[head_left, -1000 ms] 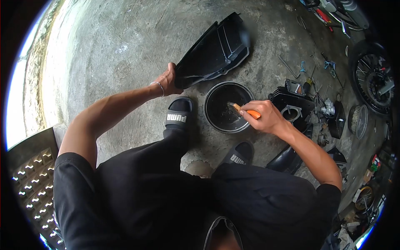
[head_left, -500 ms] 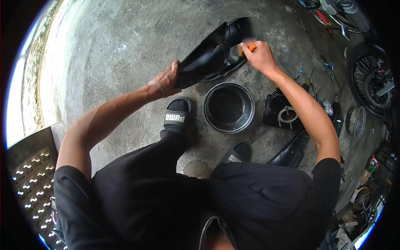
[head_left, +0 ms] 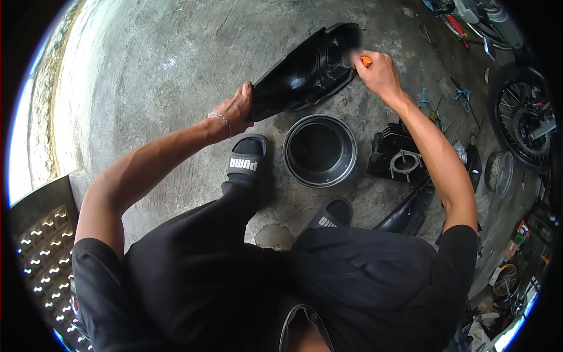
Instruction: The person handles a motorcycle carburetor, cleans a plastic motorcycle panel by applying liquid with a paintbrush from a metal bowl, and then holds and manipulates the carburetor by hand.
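A long black plastic panel (head_left: 299, 73), wet and shiny inside, is tilted up in front of me. My left hand (head_left: 236, 110) grips its near left end, thumb on top. My right hand (head_left: 377, 73) is closed round an orange-handled brush (head_left: 366, 61) at the panel's far right end; its bristles are blurred against the panel. Below the panel a round metal bowl (head_left: 320, 151) with dark liquid stands on the floor, touched by neither hand.
Right of the bowl lie a finned black engine part (head_left: 399, 154) and another black panel (head_left: 406, 216). Tools (head_left: 463, 100) are scattered farther right, near a spoked wheel (head_left: 522, 111) and a round metal dish (head_left: 503, 174). My sandalled feet flank the bowl's near side.
My right hand has lifted the brush from the bowl to the panel, then shifted slightly right along it. The panel's inner surface has turned wet. My left hand keeps its grip.
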Tool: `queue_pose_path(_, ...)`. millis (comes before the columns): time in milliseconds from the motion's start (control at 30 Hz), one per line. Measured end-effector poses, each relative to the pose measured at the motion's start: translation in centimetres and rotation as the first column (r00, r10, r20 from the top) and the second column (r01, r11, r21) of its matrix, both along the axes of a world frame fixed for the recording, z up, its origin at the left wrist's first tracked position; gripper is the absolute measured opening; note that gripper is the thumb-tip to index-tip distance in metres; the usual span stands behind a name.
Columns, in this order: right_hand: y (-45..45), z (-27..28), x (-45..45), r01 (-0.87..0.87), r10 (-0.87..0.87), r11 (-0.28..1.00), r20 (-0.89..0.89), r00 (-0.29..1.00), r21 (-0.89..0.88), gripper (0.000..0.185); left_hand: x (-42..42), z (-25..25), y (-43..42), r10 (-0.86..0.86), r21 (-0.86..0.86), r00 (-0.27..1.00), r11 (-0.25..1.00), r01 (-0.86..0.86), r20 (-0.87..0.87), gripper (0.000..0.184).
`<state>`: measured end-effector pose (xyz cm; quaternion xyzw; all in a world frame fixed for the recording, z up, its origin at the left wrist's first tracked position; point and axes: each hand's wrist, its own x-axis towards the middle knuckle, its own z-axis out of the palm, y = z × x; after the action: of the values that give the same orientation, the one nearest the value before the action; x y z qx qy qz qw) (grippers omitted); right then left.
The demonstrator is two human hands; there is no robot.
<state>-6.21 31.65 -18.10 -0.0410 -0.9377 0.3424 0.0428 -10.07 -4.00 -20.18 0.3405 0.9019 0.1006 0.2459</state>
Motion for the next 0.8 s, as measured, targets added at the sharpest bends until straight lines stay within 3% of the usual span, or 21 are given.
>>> queue_pose_path(33,0.2,0.0,0.1,-0.022,0.031,0.988,-0.058,0.998,0.153,0.024,0.0,0.2,0.1,0.005,-0.015,1.0,1.0,-0.005,-0.001,0.075)
queue_pose_path(100,-2.5,-0.8,1.9,-0.081,0.072,0.978,-0.054,0.996,-0.191,0.024,0.0,0.2,0.0,-0.003,-0.009,1.0,1.0,0.003,-0.009,0.074)
queue_pose_path(133,-3.4,-0.5,2.4,-0.076,0.067,0.979,-0.053,0.996,-0.191,0.024,-0.1,0.2,0.0,-0.011,-0.003,1.0,1.0,0.011,-0.014,0.074)
queue_pose_path(200,-4.6,-0.2,3.2,-0.013,0.097,0.914,0.188,0.977,-0.406,0.023,0.0,0.2,0.1,-0.028,0.009,0.999,1.0,0.028,-0.021,0.073)
queue_pose_path(233,-3.9,-0.3,3.1,-0.009,0.093,0.915,0.188,0.978,-0.404,0.023,0.1,0.3,0.3,-0.032,0.011,0.999,0.999,0.032,-0.021,0.073)
queue_pose_path(367,0.9,-1.0,0.4,-0.013,0.014,1.0,-0.063,0.998,0.016,0.02,0.3,0.8,0.9,-0.024,-0.019,0.998,1.0,0.024,-0.051,0.073)
queue_pose_path(433,0.2,-0.7,1.1,-0.036,0.058,0.993,-0.201,0.978,0.111,0.019,0.5,0.7,0.8,-0.021,-0.026,0.998,0.999,0.019,-0.052,0.074)
queue_pose_path(467,-0.9,-1.2,1.7,-0.038,0.061,0.993,-0.204,0.977,0.112,0.019,0.4,0.6,0.8,-0.021,-0.034,0.998,0.999,0.019,-0.056,0.074)
queue_pose_path(533,-4.3,-3.0,3.3,-0.203,0.164,0.97,-0.253,0.954,-0.137,0.019,0.3,0.4,1.1,-0.028,-0.049,0.998,0.999,0.025,-0.059,0.075)
queue_pose_path(600,-6.5,-0.3,4.5,-0.171,0.227,0.882,0.077,0.971,-0.438,0.02,0.5,0.4,1.1,-0.032,-0.044,0.998,0.999,0.029,-0.048,0.076)
queue_pose_path(700,-4.9,-0.5,2.9,-0.112,0.181,0.889,0.117,0.976,-0.443,0.022,0.4,0.7,1.1,-0.026,-0.04,0.999,0.999,0.024,-0.038,0.076)
queue_pose_path(767,-1.5,0.3,1.3,-0.127,0.125,0.966,-0.023,0.992,-0.224,0.02,0.2,0.7,1.3,-0.032,-0.034,0.999,0.999,0.031,-0.029,0.079)
queue_pose_path(800,0.3,-0.1,0.7,-0.132,0.129,0.966,-0.027,0.991,-0.221,0.02,0.1,0.6,1.2,-0.032,-0.032,0.999,0.999,0.031,-0.019,0.081)
